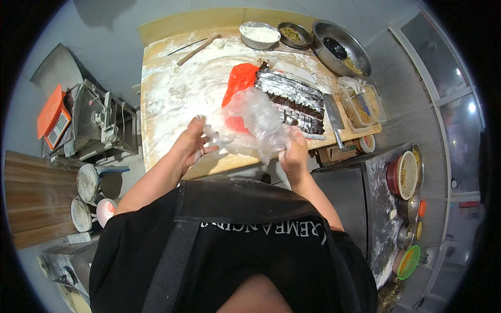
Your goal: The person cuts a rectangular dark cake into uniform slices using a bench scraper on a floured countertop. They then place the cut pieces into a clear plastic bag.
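A clear plastic bag [260, 113], blurred in places, spans the space between my hands above the floured wooden work table [172, 90]. My right hand [295, 150] grips one side of it. My left hand [195, 143] is at the bag's other edge, fingers apart; whether it pinches the film cannot be told. Behind the clear bag lies a red plastic bag [241, 80], partly covered by it. To the right of the bags, dark strips [291, 88] dusted with flour lie in rows. A broad metal blade [333, 113] with a handle lies beside them.
A rolling pin [199, 50] and a thin rod [187, 46] lie at the back left. Along the back stand a bowl of flour [260, 34], a bowl of filling [290, 34] and a large steel basin [327, 58]. A plastic container [364, 103] sits at the right edge; an orange scale [58, 127] is far left.
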Available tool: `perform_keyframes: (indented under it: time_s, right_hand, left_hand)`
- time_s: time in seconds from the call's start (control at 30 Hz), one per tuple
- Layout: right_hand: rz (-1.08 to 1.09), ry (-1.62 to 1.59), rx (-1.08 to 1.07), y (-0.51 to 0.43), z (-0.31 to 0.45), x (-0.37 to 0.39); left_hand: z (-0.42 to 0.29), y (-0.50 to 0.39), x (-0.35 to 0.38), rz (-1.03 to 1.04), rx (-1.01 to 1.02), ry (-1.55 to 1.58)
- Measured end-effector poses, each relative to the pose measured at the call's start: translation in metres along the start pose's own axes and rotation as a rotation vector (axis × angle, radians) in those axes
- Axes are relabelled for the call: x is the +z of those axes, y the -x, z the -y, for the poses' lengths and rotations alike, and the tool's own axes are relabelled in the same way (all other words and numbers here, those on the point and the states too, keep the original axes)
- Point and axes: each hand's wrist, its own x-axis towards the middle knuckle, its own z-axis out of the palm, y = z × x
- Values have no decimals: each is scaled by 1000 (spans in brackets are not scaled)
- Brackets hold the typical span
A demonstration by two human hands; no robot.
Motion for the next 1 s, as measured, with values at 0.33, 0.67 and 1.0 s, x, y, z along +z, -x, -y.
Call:
perform_keyframes:
  time_s: [0.33, 0.67, 1.0]
  right_hand:
    - [4, 12, 410, -46, -77, -176]
    - [207, 740, -326, -123, -52, -229]
    - [10, -488, 860, -191, -140, -245]
  left_hand:
    - [35, -101, 162, -91, 43, 100]
    - [35, -117, 270, -13, 161, -256]
    - [6, -140, 210, 168, 237, -905]
